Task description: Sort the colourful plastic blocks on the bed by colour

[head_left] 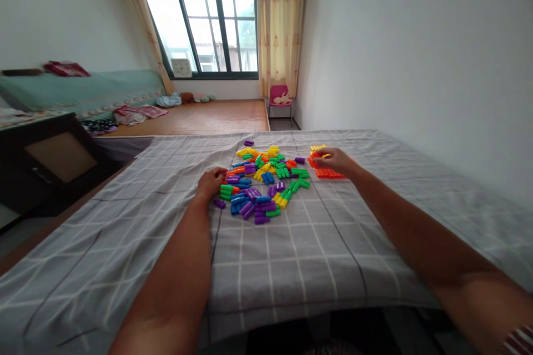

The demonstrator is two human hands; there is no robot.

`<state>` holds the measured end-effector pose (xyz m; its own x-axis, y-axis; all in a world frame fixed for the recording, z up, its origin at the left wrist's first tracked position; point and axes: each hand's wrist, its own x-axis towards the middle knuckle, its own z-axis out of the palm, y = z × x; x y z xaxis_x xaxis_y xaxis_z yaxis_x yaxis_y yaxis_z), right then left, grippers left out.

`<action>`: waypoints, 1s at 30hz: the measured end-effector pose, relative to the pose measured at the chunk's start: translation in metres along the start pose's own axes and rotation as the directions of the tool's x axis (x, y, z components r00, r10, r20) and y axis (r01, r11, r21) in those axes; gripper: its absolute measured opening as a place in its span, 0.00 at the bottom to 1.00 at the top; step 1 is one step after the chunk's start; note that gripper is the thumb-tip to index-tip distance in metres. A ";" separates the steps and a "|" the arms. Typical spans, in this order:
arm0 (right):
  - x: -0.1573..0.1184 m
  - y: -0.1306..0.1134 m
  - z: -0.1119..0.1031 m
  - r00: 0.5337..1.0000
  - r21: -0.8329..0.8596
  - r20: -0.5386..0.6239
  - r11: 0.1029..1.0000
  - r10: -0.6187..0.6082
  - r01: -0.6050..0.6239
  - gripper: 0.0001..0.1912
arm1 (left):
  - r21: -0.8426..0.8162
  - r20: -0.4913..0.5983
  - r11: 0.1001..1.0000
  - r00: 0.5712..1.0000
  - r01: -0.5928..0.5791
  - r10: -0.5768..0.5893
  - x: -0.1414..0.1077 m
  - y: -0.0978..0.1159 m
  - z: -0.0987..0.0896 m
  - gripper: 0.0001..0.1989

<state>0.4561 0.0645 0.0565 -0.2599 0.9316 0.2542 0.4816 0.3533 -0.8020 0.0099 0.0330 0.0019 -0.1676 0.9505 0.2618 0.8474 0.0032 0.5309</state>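
Observation:
A loose pile of plastic toy blocks (268,171) shaped like joined tubes, in purple, blue, green, yellow and orange, lies on the checked cloth. At the pile's left edge is my left hand (211,182), its fingers curled against the orange and purple pieces; whether it grips one is hidden. To the right of the pile, my right hand (335,161) pinches an orange block (313,160). Just below that hand lies a row of orange blocks (328,173), and yellow blocks (318,148) show just beyond it.
A grey checked cloth (291,255) covers the table. Behind it stands a wide wooden bed platform (225,113) with clothes and soft toys. A pink chair (279,95) is by the curtain, a dark cabinet (50,155) at left, and a white wall (416,55) at right.

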 end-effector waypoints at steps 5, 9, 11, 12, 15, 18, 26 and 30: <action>-0.029 0.077 -0.083 0.903 -0.074 -0.315 0.941 0.292 -0.330 0.21 | 0.000 0.019 1.000 1.000 0.015 -0.015 -0.001 0.003 -0.004 0.17; -0.044 0.116 -0.104 0.852 -0.309 -0.373 0.816 0.368 -0.488 0.16 | -0.011 0.015 1.000 1.000 0.007 -0.007 -0.002 0.005 -0.006 0.16; -0.046 0.124 -0.101 0.849 -0.388 -0.381 0.770 0.367 -0.507 0.16 | -0.026 0.009 1.000 1.000 0.009 -0.008 -0.002 0.005 -0.006 0.15; -0.046 0.126 -0.099 0.852 -0.410 -0.384 0.761 0.356 -0.503 0.16 | -0.036 0.004 0.999 1.000 0.011 -0.011 -0.002 0.004 -0.007 0.15; -0.044 0.127 -0.091 0.871 -0.445 -0.377 0.763 0.316 -0.469 0.16 | -0.081 -0.004 0.996 1.000 0.026 -0.027 -0.002 0.003 -0.007 0.15; -0.045 0.126 -0.090 0.889 -0.518 -0.355 0.730 0.291 -0.446 0.17 | -0.189 -0.009 0.980 0.998 0.058 -0.061 -0.002 0.002 -0.006 0.17; -0.041 0.080 -0.071 0.869 -0.587 -0.487 0.771 -0.093 -0.246 0.16 | -0.419 -0.104 0.903 0.982 0.100 -0.157 0.001 -0.005 0.000 0.19; -0.023 0.030 -0.023 0.968 -0.554 -0.146 0.827 -0.204 0.091 0.14 | -0.420 -0.104 0.902 0.983 0.096 -0.153 0.004 -0.009 0.004 0.18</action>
<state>0.4954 0.0555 0.0388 -0.2278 0.8423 0.4886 0.8388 0.4246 -0.3409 0.0036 0.0379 -0.0046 -0.3465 0.9013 0.2601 0.5371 -0.0367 0.8427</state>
